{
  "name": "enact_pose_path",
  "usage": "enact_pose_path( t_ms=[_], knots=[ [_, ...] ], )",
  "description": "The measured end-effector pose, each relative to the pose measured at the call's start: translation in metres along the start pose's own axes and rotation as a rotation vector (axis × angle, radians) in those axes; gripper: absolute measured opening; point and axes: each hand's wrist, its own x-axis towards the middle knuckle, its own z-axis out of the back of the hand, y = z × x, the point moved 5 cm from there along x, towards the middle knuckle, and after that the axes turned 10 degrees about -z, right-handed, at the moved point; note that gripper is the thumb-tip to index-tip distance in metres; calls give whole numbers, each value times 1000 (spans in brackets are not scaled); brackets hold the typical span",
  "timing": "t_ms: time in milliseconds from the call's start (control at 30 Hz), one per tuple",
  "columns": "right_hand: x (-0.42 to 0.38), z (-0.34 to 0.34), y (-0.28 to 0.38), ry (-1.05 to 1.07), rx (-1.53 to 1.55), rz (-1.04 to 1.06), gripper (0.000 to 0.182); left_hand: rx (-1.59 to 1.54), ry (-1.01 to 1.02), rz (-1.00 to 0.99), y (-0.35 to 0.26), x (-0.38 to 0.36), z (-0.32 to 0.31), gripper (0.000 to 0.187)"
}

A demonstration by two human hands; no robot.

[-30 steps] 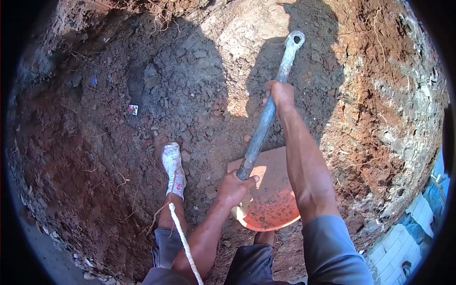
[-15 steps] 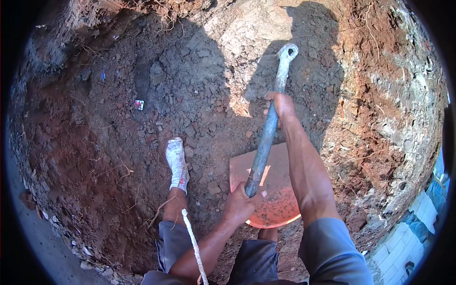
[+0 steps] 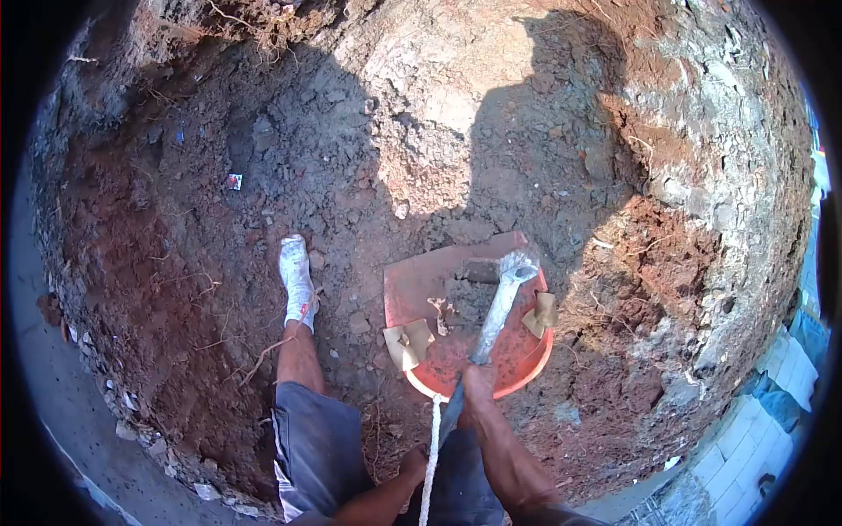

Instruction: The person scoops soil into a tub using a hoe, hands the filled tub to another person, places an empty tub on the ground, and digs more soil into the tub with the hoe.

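The right hand (image 3: 478, 386) is wrapped round the long grey bar (image 3: 496, 323) just below its pale stretch, the fingers closed on it, likely because a grip partway along steadies the heavy-looking flared end. The left hand (image 3: 414, 465) is low by the bar's near end, close to the body; rope and shadow hide its fingers, so I cannot tell how far it is closed or whether it has hold of the bar. Two hands set apart along the bar would give better control of its tilt. The bar slants away from the body over the red pan (image 3: 414, 285), and whether its flared end touches the pan is unclear. The pan rests on the soil (image 3: 351, 206) in front of the person, its straight edge facing away and its curved rim nearest, probably so that the rim keeps loose bits in. Tan patches (image 3: 410, 340) sit on its two sides, perhaps as reinforcement. A white rope (image 3: 432, 451) crosses in front; any tie to the rim cannot be made out. The white-socked foot (image 3: 296, 270) stands to the left, apparently for a wide, stable stance.
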Motion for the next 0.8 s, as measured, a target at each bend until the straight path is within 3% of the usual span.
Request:
enact_pose_path(
  t_ms=[100,133,167,200,233,333,367,400,533,600,633,667,700,800],
  knots=[
    [-38,2,113,99,65,155,12,-60,-161,-175,-51,38,10,38],
    [-35,4,152,137,94,243,13,-270,-110,-453,-112,33,33,38],
    [-64,7,216,102,89,335,13,-151,-139,-528,-155,44,52,37],
    [-85,12,270,131,96,473,14,-134,-236,-746,-225,9,94,38],
    [-102,18,319,106,84,602,16,-175,-187,-881,-267,14,106,51],
    [-143,20,454,175,79,1020,17,-92,-350,-1348,-396,-41,185,44],
    [-154,13,489,217,93,1049,17,-157,-311,-1406,-426,-32,203,42],
    [-152,3,525,250,114,1162,15,-152,-338,-1393,-451,-38,233,41],
    [-19,-98,507,80,-160,977,12,-237,-348,-1212,-460,-1,305,41],
    [27,-148,477,16,-281,895,12,-321,-304,-861,-370,54,292,41],
    [57,-178,430,20,-360,750,12,-278,-194,-585,-300,61,269,40],
    [83,-202,358,68,-404,537,12,-551,-322,-646,-228,62,220,40],
    [89,-216,293,110,-393,344,12,-571,-299,-557,-187,57,210,39],
    [71,-206,257,193,-462,52,12,-625,-105,-347,-229,-25,213,28]
  ],
)
